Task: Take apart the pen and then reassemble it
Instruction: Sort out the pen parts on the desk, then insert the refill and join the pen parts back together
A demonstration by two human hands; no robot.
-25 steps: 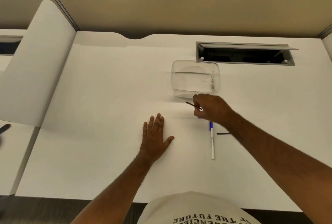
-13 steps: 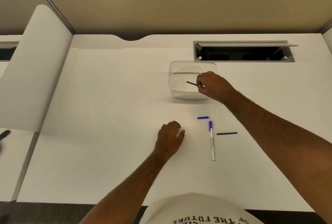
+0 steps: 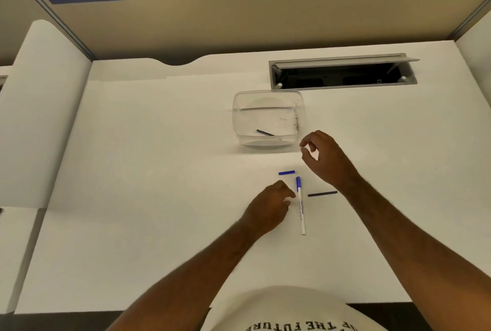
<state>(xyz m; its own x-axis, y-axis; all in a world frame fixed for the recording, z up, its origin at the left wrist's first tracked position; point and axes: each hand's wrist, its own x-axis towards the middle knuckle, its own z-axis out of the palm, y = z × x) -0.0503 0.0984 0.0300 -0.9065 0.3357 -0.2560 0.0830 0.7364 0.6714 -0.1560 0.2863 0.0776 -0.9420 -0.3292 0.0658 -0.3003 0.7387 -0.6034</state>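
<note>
A white pen barrel with a blue end [image 3: 301,206] lies lengthwise on the white desk [image 3: 148,171]. A small blue cap piece [image 3: 286,172] lies just beyond it, and a thin dark rod [image 3: 322,194] lies to its right. Another thin dark rod [image 3: 265,133] rests inside the clear plastic container [image 3: 268,118]. My left hand [image 3: 268,208] is curled, its fingertips right beside the barrel's upper part; it holds nothing. My right hand [image 3: 322,158] hovers right of the container, fingers apart and empty.
A grey cable tray opening [image 3: 342,71] is cut into the desk behind the container. A beige partition [image 3: 265,12] with a "385" plate closes the back. A white side panel [image 3: 39,107] stands on the left.
My right hand carried a dark rod to the container, let it go inside and drew back toward me. My left hand slid right, curling, to the pen barrel.
</note>
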